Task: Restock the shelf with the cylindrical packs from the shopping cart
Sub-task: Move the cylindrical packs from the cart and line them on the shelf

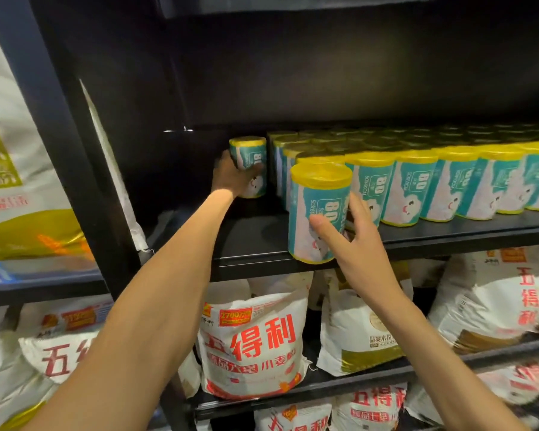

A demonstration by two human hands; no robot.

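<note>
teal and white wrappers with yellow ends mark every cylindrical pack we see here. our left hand (231, 175) reaches deep toward the back left of the black shelf (255, 244), its fingers (257, 170) curled round one upright pack (250, 164) that stands apart from the others, with a dark gap between it and the stocked block. our right hand (352, 244) is near the shelf's front edge, thumb (322, 227) pressed on the front of a second pack (318, 213) and the other fingers wrapped behind its right side; this pack is upright, its base right at the front lip of the shelf, and we cannot tell whether it rests on the board or is just off it. it sits just in front of the left end of the stocked packs (448, 178), which fill the shelf in rows from about the middle to the right edge, their labels reading upside down. the back rows are in shadow and hard to count.

below the shelf, white flour sacks (255, 343) with red characters stand on the lower boards. to the left of the black upright post (59, 119), a large white and green bag (10, 150) stands in the neighbouring bay. the bay above the packs is dark.
</note>
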